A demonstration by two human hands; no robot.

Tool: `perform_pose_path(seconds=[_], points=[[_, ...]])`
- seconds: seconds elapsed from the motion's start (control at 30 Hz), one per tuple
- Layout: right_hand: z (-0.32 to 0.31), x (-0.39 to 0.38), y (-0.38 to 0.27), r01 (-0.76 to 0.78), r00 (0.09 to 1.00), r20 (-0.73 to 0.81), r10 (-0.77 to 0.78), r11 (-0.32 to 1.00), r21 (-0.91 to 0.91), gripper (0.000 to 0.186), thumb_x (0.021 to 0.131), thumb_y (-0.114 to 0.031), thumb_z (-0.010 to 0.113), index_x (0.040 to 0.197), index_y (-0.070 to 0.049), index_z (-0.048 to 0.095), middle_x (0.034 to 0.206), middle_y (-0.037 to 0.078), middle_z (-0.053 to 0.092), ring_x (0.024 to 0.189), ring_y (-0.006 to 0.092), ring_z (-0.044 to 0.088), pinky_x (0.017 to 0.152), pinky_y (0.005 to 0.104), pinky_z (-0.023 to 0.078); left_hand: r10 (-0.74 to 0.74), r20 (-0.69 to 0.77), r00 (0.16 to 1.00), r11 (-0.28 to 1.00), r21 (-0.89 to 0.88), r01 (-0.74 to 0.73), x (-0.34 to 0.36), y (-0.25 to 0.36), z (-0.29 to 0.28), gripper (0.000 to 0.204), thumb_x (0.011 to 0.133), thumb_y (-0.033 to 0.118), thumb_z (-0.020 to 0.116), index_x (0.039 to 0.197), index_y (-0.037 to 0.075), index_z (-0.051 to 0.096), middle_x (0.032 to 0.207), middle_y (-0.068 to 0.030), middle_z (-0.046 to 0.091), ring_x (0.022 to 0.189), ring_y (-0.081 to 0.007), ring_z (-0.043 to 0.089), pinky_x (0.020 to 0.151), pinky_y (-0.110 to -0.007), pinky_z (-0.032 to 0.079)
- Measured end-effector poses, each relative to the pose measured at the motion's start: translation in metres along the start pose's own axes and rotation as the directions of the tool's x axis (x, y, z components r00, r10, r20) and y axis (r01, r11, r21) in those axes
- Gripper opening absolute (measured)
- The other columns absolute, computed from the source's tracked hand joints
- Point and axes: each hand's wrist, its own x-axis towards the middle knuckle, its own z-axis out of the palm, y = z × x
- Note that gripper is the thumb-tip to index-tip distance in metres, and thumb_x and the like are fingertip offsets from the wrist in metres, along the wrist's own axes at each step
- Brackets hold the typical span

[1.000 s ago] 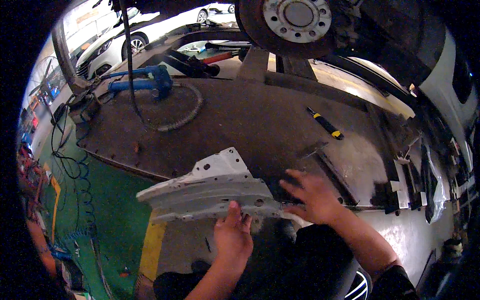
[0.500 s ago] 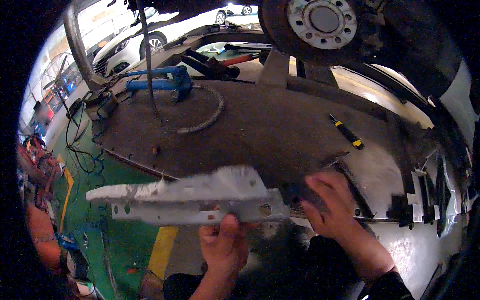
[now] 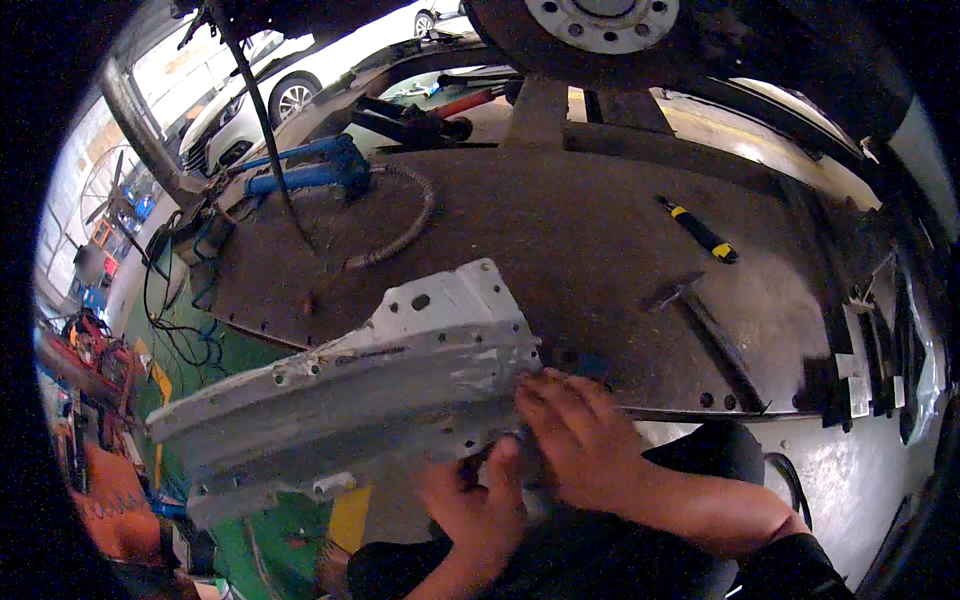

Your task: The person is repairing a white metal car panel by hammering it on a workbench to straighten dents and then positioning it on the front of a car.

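A grey and white stamped metal panel [image 3: 340, 400], with holes along it, is held above the near edge of the workbench, its raised flap upward. My left hand [image 3: 480, 510] grips the lower right part of the panel, thumb up. My right hand [image 3: 585, 450] is at the panel's right end, fingers bent over it. Beyond my hands a hammer [image 3: 720, 340] lies on the dark steel bench [image 3: 550, 250], and a black and yellow handled tool [image 3: 700, 230] lies further back.
A blue hydraulic pump [image 3: 300, 175] with a hose sits at back left. A brake disc [image 3: 600, 25] hangs overhead. A white car [image 3: 220, 130] stands behind. Cables and red equipment [image 3: 70, 370] are at left, and black metal brackets [image 3: 850, 370] are at right.
The panel has turned, showing its broad ribbed face again, and moved left and nearer. My right hand has moved down and left from beside the panel onto its right end.
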Motion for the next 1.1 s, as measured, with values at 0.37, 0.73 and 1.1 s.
perform_pose_path(seconds=[0.37,0.73,1.1], points=[[-0.018,-0.009,0.0,-0.438,0.898,0.232,0.374,0.708,0.554,0.016,0.092,-0.009,0.055,0.103,-0.001,0.063,0.087,0.02,0.065,0.08,0.0374,0.063,0.074,0.0434,0.05,0.263,-0.221,0.939,0.888,-0.325,-0.325,0.029,-0.04,-0.013,0.077,0.085,0.037,0.071,0.142,0.005,0.031,0.132,-0.016,0.051,0.117,-0.0319,0.054,0.098,-0.046,0.046],[-0.048,-0.014,0.008,-0.567,0.759,0.643,-0.1,0.381,0.73,0.048,0.095,-0.035,0.056,0.128,-0.001,0.049,0.11,0.022,0.064,0.103,0.037,0.064,0.089,0.0438,0.05,-0.187,0.11,0.976,0.744,-0.633,0.214,0.05,-0.052,-0.017,0.069,0.083,0.047,0.074,0.125,-0.001,0.047,0.108,-0.009,0.062,0.095,-0.0198,0.064,0.084,-0.035,0.054],[-0.041,-0.016,0.018,-0.58,0.709,0.693,-0.131,0.453,0.678,0.044,0.093,-0.027,0.064,0.127,-0.001,0.053,0.114,0.016,0.067,0.106,0.0219,0.064,0.091,0.034,0.048,-0.133,0.101,0.986,0.807,-0.567,0.166,0.054,-0.053,-0.012,0.086,0.072,0.057,0.079,0.127,-0.001,0.048,0.112,-0.0093,0.063,0.1,-0.0208,0.064,0.087,-0.035,0.053]])
